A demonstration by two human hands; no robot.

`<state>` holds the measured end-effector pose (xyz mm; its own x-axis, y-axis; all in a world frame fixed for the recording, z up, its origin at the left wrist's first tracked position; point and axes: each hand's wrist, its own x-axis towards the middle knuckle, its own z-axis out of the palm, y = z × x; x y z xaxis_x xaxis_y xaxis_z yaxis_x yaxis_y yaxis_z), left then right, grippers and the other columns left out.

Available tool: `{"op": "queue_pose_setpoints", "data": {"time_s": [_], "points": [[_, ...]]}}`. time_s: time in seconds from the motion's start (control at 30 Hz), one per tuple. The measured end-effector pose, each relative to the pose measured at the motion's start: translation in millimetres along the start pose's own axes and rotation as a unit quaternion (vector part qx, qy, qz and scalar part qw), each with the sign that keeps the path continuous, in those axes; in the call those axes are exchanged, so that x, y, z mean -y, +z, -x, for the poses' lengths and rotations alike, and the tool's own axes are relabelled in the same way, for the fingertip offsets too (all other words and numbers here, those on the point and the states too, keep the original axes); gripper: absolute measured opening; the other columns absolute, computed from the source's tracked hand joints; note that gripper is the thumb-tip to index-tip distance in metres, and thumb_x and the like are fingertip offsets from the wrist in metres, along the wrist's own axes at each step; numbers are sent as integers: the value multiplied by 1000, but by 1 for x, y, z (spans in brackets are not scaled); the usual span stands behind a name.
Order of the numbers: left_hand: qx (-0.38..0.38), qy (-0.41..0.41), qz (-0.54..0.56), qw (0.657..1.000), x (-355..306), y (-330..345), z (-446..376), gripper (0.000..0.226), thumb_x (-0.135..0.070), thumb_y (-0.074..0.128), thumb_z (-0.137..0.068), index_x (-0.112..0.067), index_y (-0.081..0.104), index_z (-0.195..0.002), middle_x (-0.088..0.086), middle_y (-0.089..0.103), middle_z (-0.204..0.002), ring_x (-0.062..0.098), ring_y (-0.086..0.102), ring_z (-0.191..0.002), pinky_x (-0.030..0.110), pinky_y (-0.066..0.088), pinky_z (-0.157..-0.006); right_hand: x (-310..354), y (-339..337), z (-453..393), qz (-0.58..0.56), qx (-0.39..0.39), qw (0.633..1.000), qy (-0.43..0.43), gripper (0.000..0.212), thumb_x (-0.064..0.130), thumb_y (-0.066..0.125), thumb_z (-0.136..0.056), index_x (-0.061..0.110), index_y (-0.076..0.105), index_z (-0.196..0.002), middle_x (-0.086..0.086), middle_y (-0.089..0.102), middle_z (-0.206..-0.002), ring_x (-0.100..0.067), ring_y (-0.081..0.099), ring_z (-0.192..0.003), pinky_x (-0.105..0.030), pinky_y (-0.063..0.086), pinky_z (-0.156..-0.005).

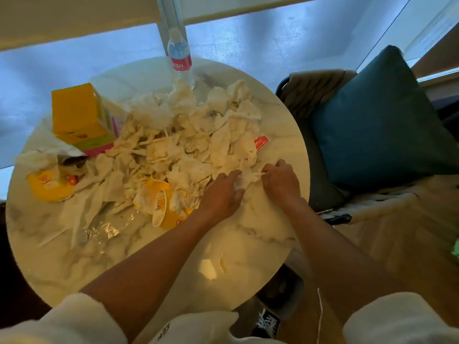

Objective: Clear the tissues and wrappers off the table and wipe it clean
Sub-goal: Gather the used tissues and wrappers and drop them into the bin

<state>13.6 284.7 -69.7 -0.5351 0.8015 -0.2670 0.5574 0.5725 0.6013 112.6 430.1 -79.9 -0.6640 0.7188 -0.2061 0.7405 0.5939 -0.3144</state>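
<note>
Gathering from the near edge of the tissues [178,150] heaped mid-worktop [248,244], the left hand [221,194] presses with loosely curled fingers while the right hand [280,180] pinches a twisted strand, likely to bunch them.

You're in a lived-in room, a home or hotel lounge by the look of it: a round marble-patterned surface [260,234] under your right hand [280,181], a dark armchair [310,95] with a teal cushion [382,120] just right of that hand, a water bottle [179,58] beyond your left hand [223,192], grey floor [273,40] further off
</note>
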Motion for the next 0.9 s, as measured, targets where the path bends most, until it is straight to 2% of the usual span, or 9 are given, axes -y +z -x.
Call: {"op": "queue_pose_setpoints", "data": {"time_s": [0.1, 0.23, 0.37, 0.43, 0.5, 0.57, 0.73, 0.8, 0.9], "points": [[18, -5, -74, 997, 0, 3, -15, 51, -40, 49, -94, -22, 36, -141, 12, 52, -122, 34, 56, -107, 43, 50, -86, -1, 2, 8, -27, -34, 999, 0, 25, 21, 46, -96, 12, 66, -110, -12, 57, -104, -28, 52, -96, -40, 48, -80], [6, -10, -115, 993, 4, 8, -20, 40, -35, 50, -93, -17, 50, -129, 10, 55, -116, 34, 59, -102, 42, 50, -82, -8, 4, 37, -150, -97, 983, 40, 18, 16, 53, -93, 7, 67, -98, -10, 58, -93, -25, 54, -87, -38, 48, -76], [-61, -15, -102, 993, 3, 14, -17, 23, -31, 51, -94, -17, 66, -103, 5, 61, -101, 27, 61, -91, 36, 45, -72, -19, 3, 82, -252, -107, 958, 88, 12, 12, 57, -93, 9, 68, -97, -2, 56, -89, -16, 53, -80, -25, 40, -72], [-80, -11, -96, 992, 4, 17, -12, 21, -28, 53, -94, -17, 70, -97, 3, 63, -95, 25, 61, -87, 35, 44, -72, -27, 1, 107, -289, -113, 944, 115, 10, 12, 60, -92, 11, 68, -97, 0, 58, -90, -11, 53, -79, -19, 39, -70], [-89, -11, -71, 993, 2, 20, -3, 20, -28, 54, -93, -17, 70, -93, 3, 62, -91, 23, 59, -85, 33, 44, -71, -36, 1, 133, -320, -102, 931, 142, 6, 15, 61, -93, 19, 65, -95, 7, 58, -88, -4, 54, -78, -12, 38, -68], [-101, -13, -39, 994, -5, 24, 10, 17, -30, 56, -92, -19, 69, -92, 0, 59, -91, 20, 57, -83, 33, 46, -67, -47, 3, 158, -343, -89, 921, 163, 6, 19, 61, -93, 24, 61, -92, 11, 58, -86, -2, 55, -80, -12, 39, -67], [-117, 7, 54, 992, -33, 38, 65, 7, -26, 65, -87, -20, 68, -88, -8, 49, -102, 7, 51, -81, 23, 41, -73, -79, 17, 213, -366, -59, 898, 236, 3, 20, 60, -94, 22, 59, -92, 8, 59, -84, -1, 55, -79, -12, 38, -61], [-101, 8, 88, 991, -47, 48, 92, 4, -23, 65, -87, -20, 68, -85, -8, 53, -108, 7, 55, -82, 22, 43, -73, -96, 29, 234, -365, -49, 892, 261, 4, 19, 61, -93, 21, 57, -91, 4, 60, -85, -8, 59, -80, -14, 41, -61], [-52, -25, 149, 987, -69, 68, 133, 6, -21, 61, -90, -23, 63, -85, -14, 62, -89, 2, 58, -70, 12, 43, -62, -124, 49, 261, -348, -25, 892, 287, 11, 19, 59, -93, 26, 55, -87, 1, 61, -83, -14, 60, -79, -19, 40, -58]]}}
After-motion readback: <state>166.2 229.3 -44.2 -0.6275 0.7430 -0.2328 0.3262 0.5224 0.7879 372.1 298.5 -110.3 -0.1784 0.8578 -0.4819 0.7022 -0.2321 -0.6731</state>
